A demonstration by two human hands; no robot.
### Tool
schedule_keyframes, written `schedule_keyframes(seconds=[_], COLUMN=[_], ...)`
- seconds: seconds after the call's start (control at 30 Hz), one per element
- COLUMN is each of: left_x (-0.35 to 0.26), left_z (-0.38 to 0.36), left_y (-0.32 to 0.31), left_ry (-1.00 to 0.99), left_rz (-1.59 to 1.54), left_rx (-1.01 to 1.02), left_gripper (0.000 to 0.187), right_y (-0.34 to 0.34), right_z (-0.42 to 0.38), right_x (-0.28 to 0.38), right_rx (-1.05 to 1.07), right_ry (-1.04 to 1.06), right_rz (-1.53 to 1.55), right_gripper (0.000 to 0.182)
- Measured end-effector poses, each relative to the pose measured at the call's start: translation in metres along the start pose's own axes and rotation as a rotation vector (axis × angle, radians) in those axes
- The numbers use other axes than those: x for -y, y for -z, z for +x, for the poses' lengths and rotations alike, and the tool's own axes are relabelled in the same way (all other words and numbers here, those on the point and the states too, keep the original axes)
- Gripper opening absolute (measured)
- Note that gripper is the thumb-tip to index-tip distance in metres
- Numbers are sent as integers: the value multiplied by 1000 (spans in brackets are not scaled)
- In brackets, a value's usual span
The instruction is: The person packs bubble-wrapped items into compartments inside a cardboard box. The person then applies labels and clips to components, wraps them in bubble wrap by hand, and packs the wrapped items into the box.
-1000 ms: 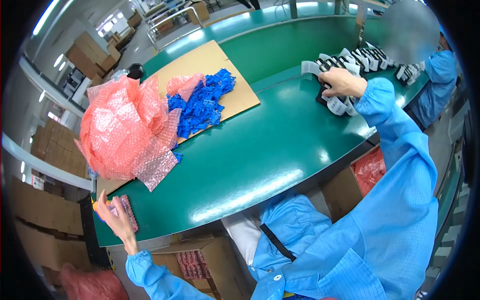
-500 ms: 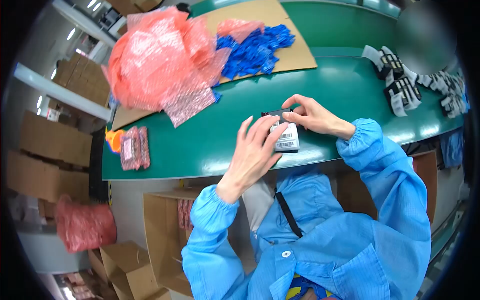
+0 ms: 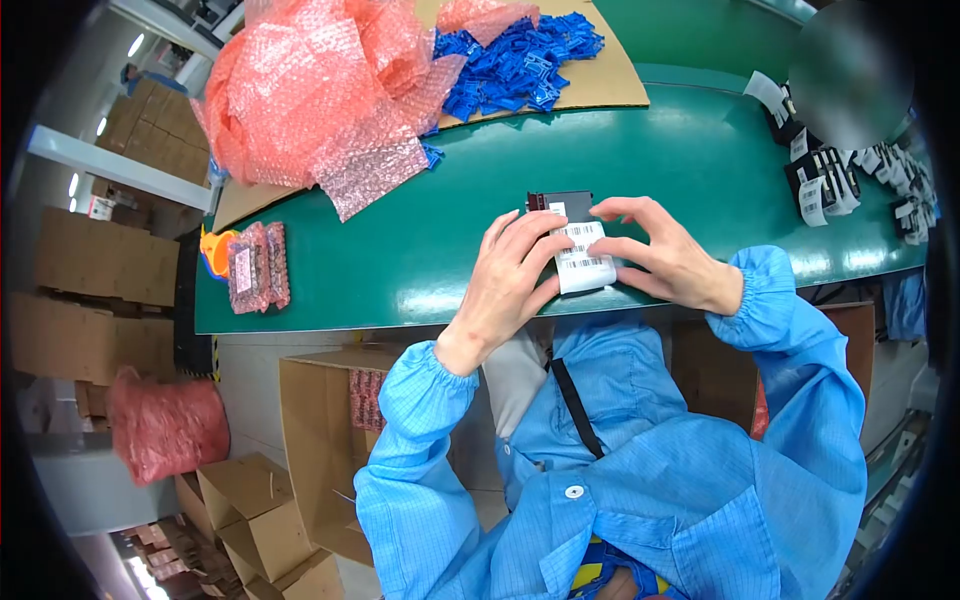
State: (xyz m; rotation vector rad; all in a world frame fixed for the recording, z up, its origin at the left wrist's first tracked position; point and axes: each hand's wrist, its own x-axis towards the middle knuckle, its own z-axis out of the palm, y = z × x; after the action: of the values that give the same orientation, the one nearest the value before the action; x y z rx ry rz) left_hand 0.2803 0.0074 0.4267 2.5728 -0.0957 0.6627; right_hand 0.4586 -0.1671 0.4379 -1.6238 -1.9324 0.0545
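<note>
A flat black module (image 3: pixel 572 203) with white barcode labels (image 3: pixel 588 274) lies on the green tabletop close to its front edge. My left hand (image 3: pixel 508 262) grips its left side, thumb low along the edge and fingertips over the top face. From the right, my right hand (image 3: pixel 668 255) reaches in with its fingers apart. Its fingertips touch the label and the module's right side. A dark red connector block shows at the module's upper left corner. My fingers cover part of the label.
Pink bubble wrap (image 3: pixel 310 100) and a heap of blue plastic pieces (image 3: pixel 520 65) lie on cardboard (image 3: pixel 610 75) at the back. Wrapped packs (image 3: pixel 257 268) and an orange tape roll (image 3: pixel 218 250) sit at left. Several labelled black modules (image 3: pixel 825 185) stand at right. Open boxes (image 3: pixel 325 440) are below.
My right hand has moved from the module's upper right corner down to its right side, and its fingers have spread. More of the module's black top shows. The view has shifted slightly.
</note>
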Motion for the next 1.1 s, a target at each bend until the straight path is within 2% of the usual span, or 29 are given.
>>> schedule_keyframes(seconds=[0.1, 0.23, 0.3, 0.37, 0.47, 0.5, 0.6, 0.67, 0.8, 0.83, 0.87, 0.93, 1.0, 1.07, 1.1], left_x=[0, 0, -2, -7, -8, -9, -10, -14, -33, -34, -39, -44, -46, -47, -47], left_z=[-1, -2, 4, 8, 14, 16, 17, 12, 3, 1, 3, 7, 16, 27, 29], left_y=[-2, -15, -25, -29, -32, -31, -32, -32, -36, -40, -44, -52, -56, -61, -63], left_ry=[36, 132, 223, 282, 356, 356, 371, 390, 435, 437, 458, 492, 529, 585, 595], left_rz=[-89, -171, -209, -228, -268, -266, -271, -174, -127, -100, -112, -69, -20, 94, 93], left_rx=[-27, -123, -269, -280, -342, -343, -385, -481, -456, -412, -420, -422, -451, -487, -498], left_gripper=[37, 24, 19, 18, 26, 26, 28, 27, 44, 61, 66, 81, 83, 93, 93], right_y=[-11, -25, -23, -23, -14, -14, -12, -7, 3, 4, 5, 6, 4, -2, -6], right_z=[2, 2, 6, 11, 7, 9, 19, 26, 38, 41, 43, 43, 47, 48, 48], right_x=[-1, -6, 0, 5, -3, -2, 0, -3, -11, -13, -16, -24, -28, -33, -33], right_rx=[-70, -221, -245, -452, -291, -293, -112, -77, 7, 6, 11, 67, 33, -1, -45], right_ry=[2, -253, -301, -309, 148, 151, 162, 160, 129, 133, 142, 110, 97, -131, -117], right_rz=[116, 391, 357, 251, -238, -237, -368, -331, -286, -304, -304, -177, -87, 218, 236], right_gripper=[36, 20, 21, 31, 46, 46, 40, 39, 34, 31, 31, 29, 23, 17, 16])
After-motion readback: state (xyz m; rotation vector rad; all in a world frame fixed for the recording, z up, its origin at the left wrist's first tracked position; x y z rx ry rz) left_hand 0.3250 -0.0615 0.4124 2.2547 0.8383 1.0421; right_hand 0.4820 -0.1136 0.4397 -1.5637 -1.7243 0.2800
